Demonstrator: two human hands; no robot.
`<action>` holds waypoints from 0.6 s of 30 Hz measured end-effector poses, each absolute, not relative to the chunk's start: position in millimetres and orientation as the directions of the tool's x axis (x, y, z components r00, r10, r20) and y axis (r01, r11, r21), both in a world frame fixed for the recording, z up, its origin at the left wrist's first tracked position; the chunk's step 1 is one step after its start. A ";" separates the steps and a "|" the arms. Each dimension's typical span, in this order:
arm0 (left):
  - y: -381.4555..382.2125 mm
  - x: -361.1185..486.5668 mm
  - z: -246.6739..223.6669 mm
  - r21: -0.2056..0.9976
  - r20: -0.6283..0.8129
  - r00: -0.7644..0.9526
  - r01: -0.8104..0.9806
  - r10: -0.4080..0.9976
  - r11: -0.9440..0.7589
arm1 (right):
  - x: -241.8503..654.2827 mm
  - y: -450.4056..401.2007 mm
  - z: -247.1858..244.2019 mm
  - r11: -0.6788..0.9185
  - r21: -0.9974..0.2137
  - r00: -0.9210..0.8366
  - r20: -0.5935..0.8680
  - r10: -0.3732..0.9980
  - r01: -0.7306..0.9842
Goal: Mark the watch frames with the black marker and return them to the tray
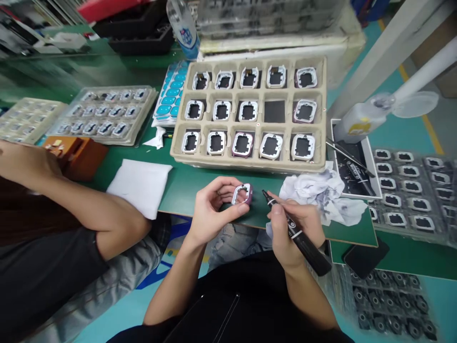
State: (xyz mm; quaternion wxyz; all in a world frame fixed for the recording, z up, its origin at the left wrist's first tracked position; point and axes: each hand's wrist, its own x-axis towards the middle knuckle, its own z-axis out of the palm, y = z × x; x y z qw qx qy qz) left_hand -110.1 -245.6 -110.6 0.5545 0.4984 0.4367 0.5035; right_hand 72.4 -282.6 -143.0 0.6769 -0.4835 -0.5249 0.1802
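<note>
My left hand [216,209] grips a small square watch case frame [242,194], white-faced with a purple edge, between thumb and fingers. In my right hand [294,228] is a black marker pen [298,233], uncapped, its dark tip pointing up and left toward the frame. A short gap separates the tip from the frame. Just beyond my hands stands a beige compartment tray [228,161] holding similar watch frames on dark pads. One compartment, in the middle row, shows only its dark pad [274,111].
A crumpled stained cloth [310,190] lies right of the tray, beside a white box [373,183] with a bottle [360,121]. A folded white cloth [141,186] lies left, near a co-worker's arm [82,205]. More frames fill a clear tray [407,190] at right.
</note>
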 end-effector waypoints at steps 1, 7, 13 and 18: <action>-244.5 -110.2 -102.8 0.993 0.084 0.097 -0.090 0.992 -0.075 | 72.5 -282.7 -142.2 0.465 -0.834 0.380 0.550 0.744 0.298; -190.8 -95.5 -39.2 0.757 0.500 0.186 0.380 0.846 -0.531 | 71.0 -279.9 -140.3 0.460 -0.814 0.350 0.572 0.741 0.355; -80.5 -74.8 -33.1 0.511 0.597 0.354 0.524 0.720 -0.682 | 71.2 -278.2 -142.6 0.480 -0.792 0.341 0.601 0.722 0.378; -58.2 -63.8 -35.0 0.431 0.548 0.472 0.547 0.690 -0.717 | 73.5 -280.2 -141.8 0.464 -0.789 0.341 0.600 0.724 0.403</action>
